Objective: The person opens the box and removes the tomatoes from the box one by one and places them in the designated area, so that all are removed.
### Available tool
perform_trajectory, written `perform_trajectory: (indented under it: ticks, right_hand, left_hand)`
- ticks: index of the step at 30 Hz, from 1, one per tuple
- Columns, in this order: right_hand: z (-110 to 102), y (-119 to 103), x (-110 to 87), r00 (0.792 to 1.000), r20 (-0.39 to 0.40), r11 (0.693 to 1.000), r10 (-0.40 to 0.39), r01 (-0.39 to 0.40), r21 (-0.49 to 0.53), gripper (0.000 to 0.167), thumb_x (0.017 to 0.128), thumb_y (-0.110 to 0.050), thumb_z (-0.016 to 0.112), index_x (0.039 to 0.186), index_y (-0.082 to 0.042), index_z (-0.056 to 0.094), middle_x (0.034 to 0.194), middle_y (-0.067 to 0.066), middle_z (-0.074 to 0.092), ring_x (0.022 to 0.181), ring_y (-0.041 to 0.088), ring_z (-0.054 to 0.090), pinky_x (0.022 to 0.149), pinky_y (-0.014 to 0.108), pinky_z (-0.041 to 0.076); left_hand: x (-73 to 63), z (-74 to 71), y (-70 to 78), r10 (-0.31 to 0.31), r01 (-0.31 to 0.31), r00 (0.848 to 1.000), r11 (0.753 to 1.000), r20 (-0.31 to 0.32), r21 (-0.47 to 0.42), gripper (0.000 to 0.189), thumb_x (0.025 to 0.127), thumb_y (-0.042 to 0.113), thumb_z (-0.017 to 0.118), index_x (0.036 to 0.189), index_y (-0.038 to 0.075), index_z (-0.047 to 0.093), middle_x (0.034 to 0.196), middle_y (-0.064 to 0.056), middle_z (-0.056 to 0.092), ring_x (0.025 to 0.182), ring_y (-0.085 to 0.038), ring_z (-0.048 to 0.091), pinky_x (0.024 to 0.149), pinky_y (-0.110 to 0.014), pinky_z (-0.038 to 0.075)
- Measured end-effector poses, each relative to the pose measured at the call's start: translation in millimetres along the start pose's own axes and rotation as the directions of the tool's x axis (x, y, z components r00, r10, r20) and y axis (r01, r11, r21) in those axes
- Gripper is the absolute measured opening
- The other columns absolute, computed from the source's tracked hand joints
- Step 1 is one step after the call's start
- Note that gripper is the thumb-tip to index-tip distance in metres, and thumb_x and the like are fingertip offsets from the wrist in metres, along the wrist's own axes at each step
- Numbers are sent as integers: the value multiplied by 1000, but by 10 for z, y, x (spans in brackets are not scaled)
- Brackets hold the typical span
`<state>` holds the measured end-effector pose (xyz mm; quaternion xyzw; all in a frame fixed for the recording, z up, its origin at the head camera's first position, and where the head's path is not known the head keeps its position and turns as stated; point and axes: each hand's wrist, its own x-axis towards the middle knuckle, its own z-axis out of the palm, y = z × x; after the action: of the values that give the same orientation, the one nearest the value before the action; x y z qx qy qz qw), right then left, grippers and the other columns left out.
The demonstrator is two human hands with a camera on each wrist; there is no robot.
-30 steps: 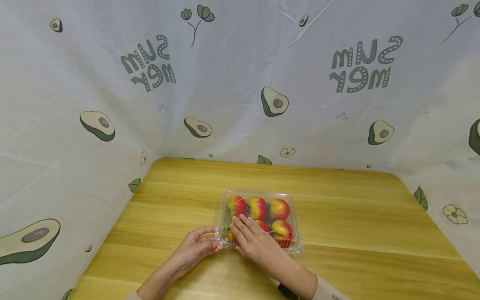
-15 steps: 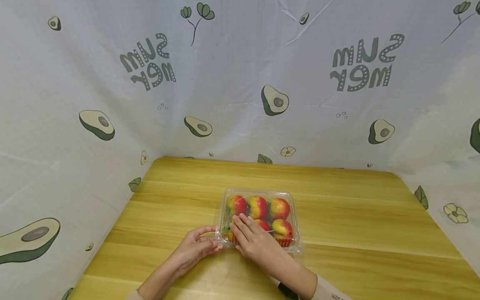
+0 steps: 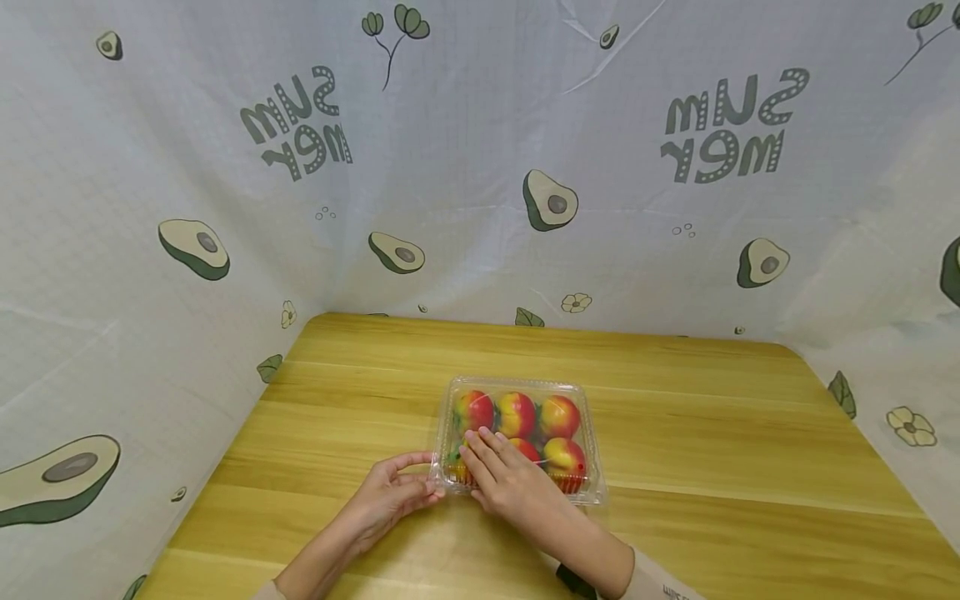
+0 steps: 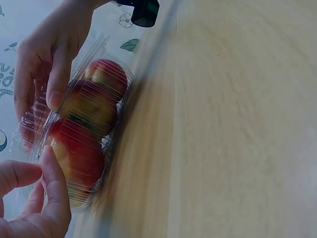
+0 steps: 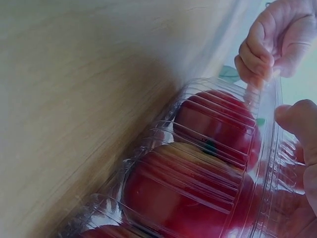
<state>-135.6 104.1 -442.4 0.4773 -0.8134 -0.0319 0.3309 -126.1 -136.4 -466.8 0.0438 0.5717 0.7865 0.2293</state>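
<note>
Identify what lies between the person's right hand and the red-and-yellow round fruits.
The see-through top of the clear plastic box lies between the right hand and the red-and-yellow round fruits, as the head view shows.

Box (image 3: 517, 386) on tbl (image 3: 697, 417), approx. mid L–R. Six fruits (image 3: 516, 415) in box: 2 rows of 3, far + near. L hand (image 3: 390, 496) at box's near-left corner; R hand (image 3: 513, 483) on top, over near-left fruit. Cloth (image 3: 465, 150) behind tbl's far edge, also along L & R sides.

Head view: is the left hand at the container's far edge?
No, the left hand pinches the near left corner of the clear container.
</note>
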Motion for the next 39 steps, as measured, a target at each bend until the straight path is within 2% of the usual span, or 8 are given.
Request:
perform_trajectory:
  ticks: [10,20,32,39]
  right_hand:
    - [11,3,-6,1000,19,1000,-12,12,-15,57,81,-33,83,121,4,66,125,21,65,117,32,62,96,39,52]
    - [-1,-6,13,999,35,1000,-2,3,-24,63,77,-33,86,122,5,66,125,21,64,117,31,62,97,39,51]
    - [-13,35,39,1000,24,1000,6,-6,-21,60,78,-33,86,121,5,67,125,21,65,117,31,63,96,39,52]
    - [-9,42,34,1000,12,1000,24,-24,-10,62,77,-34,87,122,4,67,126,20,65,117,30,62,97,40,51]
  left_hand:
    - [-4,9,-10,-15,15,999,1000,-30,9,52,92,-11,54,139,-20,35,109,-25,67,91,-21,70,87,-30,56]
    - [-17,18,-16,-17,19,999,999,-52,30,53,91,-12,54,140,-19,34,114,-29,64,93,-22,70,88,-31,56]
    - [-14,19,44,-5,6,1000,999,-25,37,53,95,-10,54,142,-20,31,119,-32,61,96,-23,69,90,-31,55]
    - [-18,31,47,-2,4,1000,999,-30,51,53,95,-9,55,141,-21,32,114,-27,65,95,-22,69,89,-31,55]
